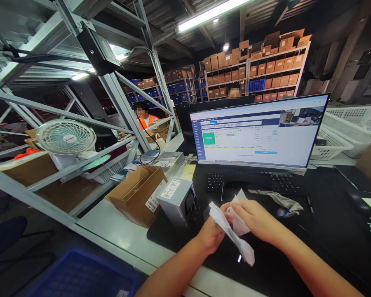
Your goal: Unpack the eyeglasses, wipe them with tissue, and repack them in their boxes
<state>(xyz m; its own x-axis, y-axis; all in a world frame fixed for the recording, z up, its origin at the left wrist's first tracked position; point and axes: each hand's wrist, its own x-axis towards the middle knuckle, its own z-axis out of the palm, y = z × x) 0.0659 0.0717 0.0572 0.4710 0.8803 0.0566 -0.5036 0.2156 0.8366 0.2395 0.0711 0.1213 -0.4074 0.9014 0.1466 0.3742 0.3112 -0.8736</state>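
Note:
Both hands meet above the black desk mat (262, 268), in front of the keyboard. My left hand (212, 233) is closed on a crumpled white sheet (224, 222), thin like tissue or a paper wrapper. My right hand (250, 216) pinches the same white material from the other side. Whether something lies inside the folds is hidden. Left of my hands stands a grey product box (173, 206) with a white label on top and a dark picture on its side. Beside that is an open brown carton (136, 194) with a barcode label.
A monitor (235, 136) stands behind the keyboard (253, 181). A grey cloth (284, 202) and a pen (310, 204) lie to the right. White baskets (336, 140) are at the back right. A fan (66, 138) and metal frame posts are at left, a blue crate (83, 276) below.

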